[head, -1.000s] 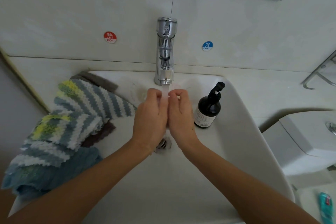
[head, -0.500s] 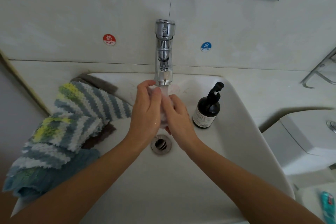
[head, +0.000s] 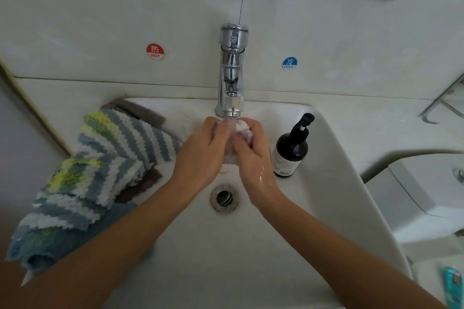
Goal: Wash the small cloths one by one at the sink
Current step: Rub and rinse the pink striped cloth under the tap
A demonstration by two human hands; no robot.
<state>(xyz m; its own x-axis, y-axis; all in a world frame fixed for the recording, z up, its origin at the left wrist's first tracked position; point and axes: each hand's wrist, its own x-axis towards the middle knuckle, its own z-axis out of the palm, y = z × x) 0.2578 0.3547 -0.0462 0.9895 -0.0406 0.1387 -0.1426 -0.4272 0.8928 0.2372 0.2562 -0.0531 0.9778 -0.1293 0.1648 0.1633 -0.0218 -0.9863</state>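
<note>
A: Both hands are working at frame centre. The left hand (head: 200,153) and right hand (head: 253,155) are each curling round one small white cloth (head: 242,128), bunching it directly under the stream from the tap (head: 232,70). Fingers are closing tight; only a lump of cloth is showing between them.

B: Risks from here?

A: Water is striking the wad high up, close to the spout, so it is likely splashing out over the sink (head: 339,158) rim. If the grip is loosening, the cloth is probably dropping straight onto the drain (head: 224,198) just below and blocking it.

B: And around them?

A: The pump bottle (head: 291,150) is standing inside the basin at centre right, just beside the right hand. A wide scrubbing stroke could be knocking it over. At left, a stack of striped cloths (head: 100,158) is hanging over the rim, its near edge close to the left forearm, so an elbow could be dragging it in.

B: Anything else?

A: A red hot sticker (head: 155,51) and a blue cold sticker (head: 289,63) are sitting on the wall either side of the tap.
</note>
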